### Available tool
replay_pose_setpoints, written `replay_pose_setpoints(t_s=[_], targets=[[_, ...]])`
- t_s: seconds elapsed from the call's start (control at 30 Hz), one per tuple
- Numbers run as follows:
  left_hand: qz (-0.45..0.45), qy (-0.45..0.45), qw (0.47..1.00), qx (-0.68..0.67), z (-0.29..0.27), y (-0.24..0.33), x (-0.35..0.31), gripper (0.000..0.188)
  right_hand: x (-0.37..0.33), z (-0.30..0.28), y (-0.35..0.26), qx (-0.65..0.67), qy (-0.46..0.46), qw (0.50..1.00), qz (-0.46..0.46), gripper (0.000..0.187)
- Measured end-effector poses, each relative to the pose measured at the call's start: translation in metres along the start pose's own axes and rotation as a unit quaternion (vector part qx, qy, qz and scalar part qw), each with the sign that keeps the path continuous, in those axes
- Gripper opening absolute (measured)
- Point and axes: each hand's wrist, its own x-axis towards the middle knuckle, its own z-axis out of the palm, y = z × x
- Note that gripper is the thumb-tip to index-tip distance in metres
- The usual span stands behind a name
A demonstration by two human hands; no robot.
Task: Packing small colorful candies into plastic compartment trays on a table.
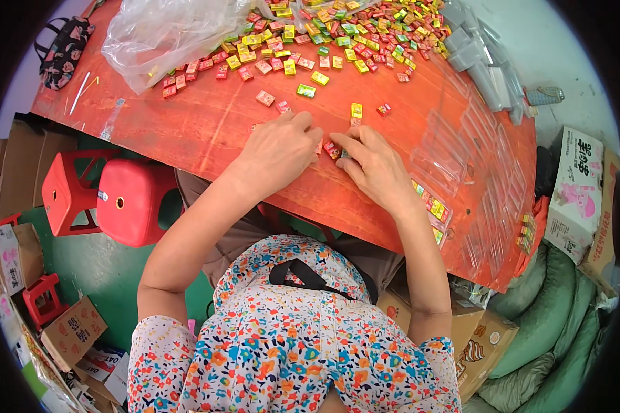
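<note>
My left hand (277, 150) is over the red table (207, 131), its fingers curled together at a small pinkish-red box (319, 146); their tips are partly hidden. Just to the right, my right hand (379, 168) pinches a small dark-red box (332, 149) between thumb and fingers. The two hands almost meet, with these boxes between them. Beyond the right hand lies a small yellow box (356, 110), and a red box (384, 109) rests a little farther right. Another red box (283, 107) shows just past my left knuckles.
A large pile of small red, yellow and green boxes (324, 62) covers the far side, beside a transparent plastic bag (165, 41). Transparent plastic trays (489, 199) lie at right; one tray (435, 208) by my right forearm holds several boxes. Red stools (134, 203) stand at left.
</note>
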Motion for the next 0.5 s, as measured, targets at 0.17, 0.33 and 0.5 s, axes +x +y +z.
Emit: replay_pose_setpoints(t_s=[0.17, 0.33, 0.5], targets=[[0.000, 0.015, 1.000, -0.008, 0.013, 0.005, -0.006, 0.025, -0.004, 0.009, -0.019, -0.008, 0.006, 0.998, 0.055, 0.029], [-0.024, 0.039, 0.998, -0.036, 0.016, 0.013, -0.011, 0.023, -0.011, 0.014, -0.027, -0.019, 0.017, 0.996, 0.086, 0.034], [-0.008, 0.073, 0.995, -0.071, 0.005, 0.016, -0.013, 0.021, -0.007, 0.001, -0.013, 0.033, 0.026, 0.998, 0.039, 0.038]])
